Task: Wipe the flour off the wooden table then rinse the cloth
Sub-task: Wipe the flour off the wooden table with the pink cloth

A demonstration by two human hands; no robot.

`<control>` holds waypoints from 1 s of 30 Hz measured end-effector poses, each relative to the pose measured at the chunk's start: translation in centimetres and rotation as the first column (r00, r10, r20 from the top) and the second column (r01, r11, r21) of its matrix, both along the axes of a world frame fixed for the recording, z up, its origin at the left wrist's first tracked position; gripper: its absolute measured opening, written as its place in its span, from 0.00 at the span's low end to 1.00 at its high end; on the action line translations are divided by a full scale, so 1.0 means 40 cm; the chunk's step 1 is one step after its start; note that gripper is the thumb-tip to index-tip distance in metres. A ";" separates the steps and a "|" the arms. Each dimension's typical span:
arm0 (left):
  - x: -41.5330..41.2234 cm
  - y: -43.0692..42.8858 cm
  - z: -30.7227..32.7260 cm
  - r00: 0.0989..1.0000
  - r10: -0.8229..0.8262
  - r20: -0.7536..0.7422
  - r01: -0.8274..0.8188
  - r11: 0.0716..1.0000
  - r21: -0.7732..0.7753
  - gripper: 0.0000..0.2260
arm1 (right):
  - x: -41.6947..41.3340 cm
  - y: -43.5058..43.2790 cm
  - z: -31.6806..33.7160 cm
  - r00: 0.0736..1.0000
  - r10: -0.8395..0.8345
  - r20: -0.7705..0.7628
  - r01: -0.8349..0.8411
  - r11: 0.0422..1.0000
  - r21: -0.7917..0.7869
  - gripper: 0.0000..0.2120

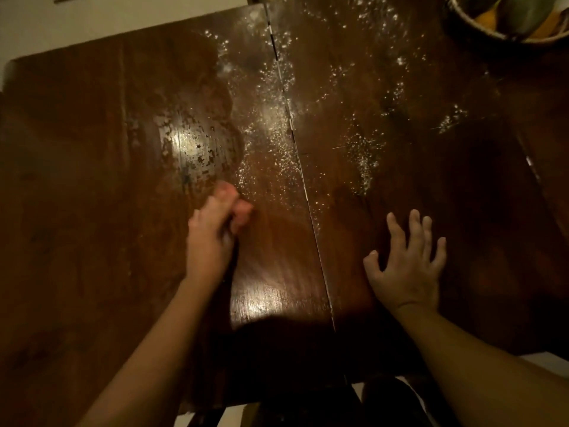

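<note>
The dark wooden table (92, 195) fills the view. White flour (274, 134) is scattered over its middle and far right part, on both sides of a seam (303, 171). A wet, shiny smeared patch (191, 143) lies left of the flour. My left hand (215, 229) is blurred and bunched on the table at the near edge of the flour, closed around a small pinkish wad (244, 211) that looks like the cloth; most of it is hidden. My right hand (406, 263) lies flat on the wood with fingers spread, holding nothing.
A woven basket (480, 26) with yellow and green fruit stands at the far right corner. Pale floor (123, 13) shows beyond the table's far left edge. Below the near edge, between my arms, sits a dark shape (391, 399).
</note>
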State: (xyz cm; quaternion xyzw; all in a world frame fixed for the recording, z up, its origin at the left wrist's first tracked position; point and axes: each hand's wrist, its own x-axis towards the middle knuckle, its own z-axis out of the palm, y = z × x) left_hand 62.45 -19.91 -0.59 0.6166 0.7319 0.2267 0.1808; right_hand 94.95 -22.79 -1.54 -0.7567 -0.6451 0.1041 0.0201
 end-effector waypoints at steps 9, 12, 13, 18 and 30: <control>0.317 0.017 -0.031 0.915 -0.396 -0.074 0.396 0.918 -0.024 0.28 | 0.004 0.002 -0.007 0.999 -0.039 -0.038 0.040 0.999 0.027 0.35; 0.240 -0.042 -0.012 0.665 -0.747 -0.015 0.746 0.665 -0.021 0.30 | 0.005 0.000 -0.012 0.998 -0.042 -0.037 0.044 0.999 0.033 0.35; 0.199 -0.037 0.000 0.638 -0.770 -0.005 0.770 0.638 -0.005 0.28 | 0.007 0.000 -0.012 0.999 -0.037 -0.035 0.038 0.999 0.030 0.35; 0.039 0.096 0.005 0.995 -0.104 -0.001 0.104 0.993 0.055 0.23 | 0.009 0.004 -0.003 0.996 -0.042 -0.073 0.043 0.999 0.011 0.35; 0.452 0.194 -0.030 0.695 -0.719 -0.023 0.719 0.695 -0.002 0.28 | 0.012 0.005 -0.009 0.992 -0.074 -0.100 0.081 0.994 0.071 0.31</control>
